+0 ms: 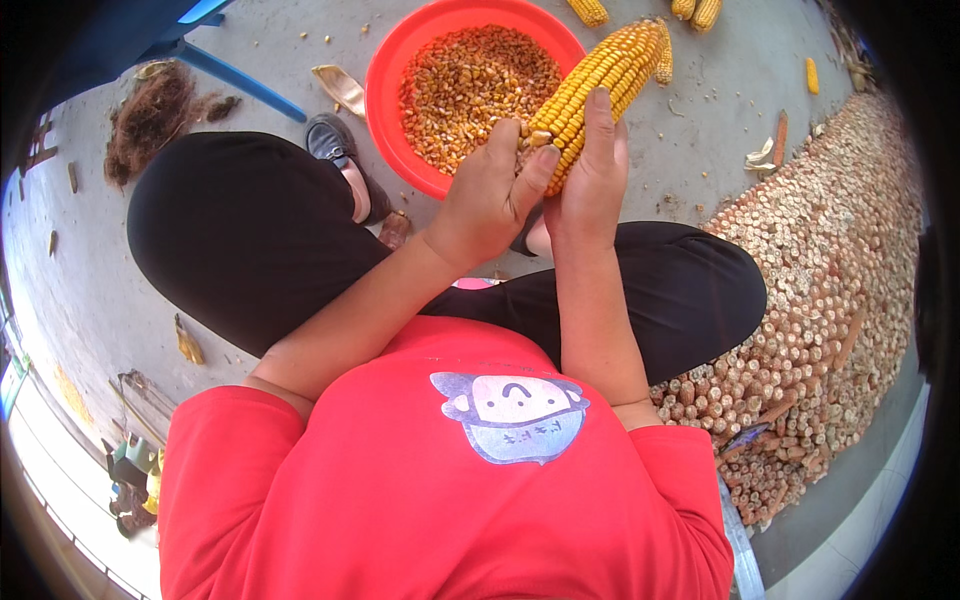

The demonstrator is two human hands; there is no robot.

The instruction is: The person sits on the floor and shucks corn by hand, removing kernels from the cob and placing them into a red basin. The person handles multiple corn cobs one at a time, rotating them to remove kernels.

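Observation:
An ear of yellow corn [600, 71] is held above the floor, tilted with its far end up and to the right. My right hand [592, 165] wraps its lower part from the right, thumb laid along the kernels. At the ear's near end, my left hand [491, 191] grips with its thumb on the kernels; a small pale piece shows by its fingers, which partly hide that end. Just left of the ear, a red plastic basin [380, 131] on the floor holds loose corn kernels [472, 97].
Bare corncobs [795, 300] are stacked along the right. Ears of corn [589, 11] lie beyond the basin, and another ear [664, 56] shows behind the held one. A blue frame leg [240, 81] and a brown fibrous heap [150, 116] are at left. A dry husk [339, 86] lies beside the basin.

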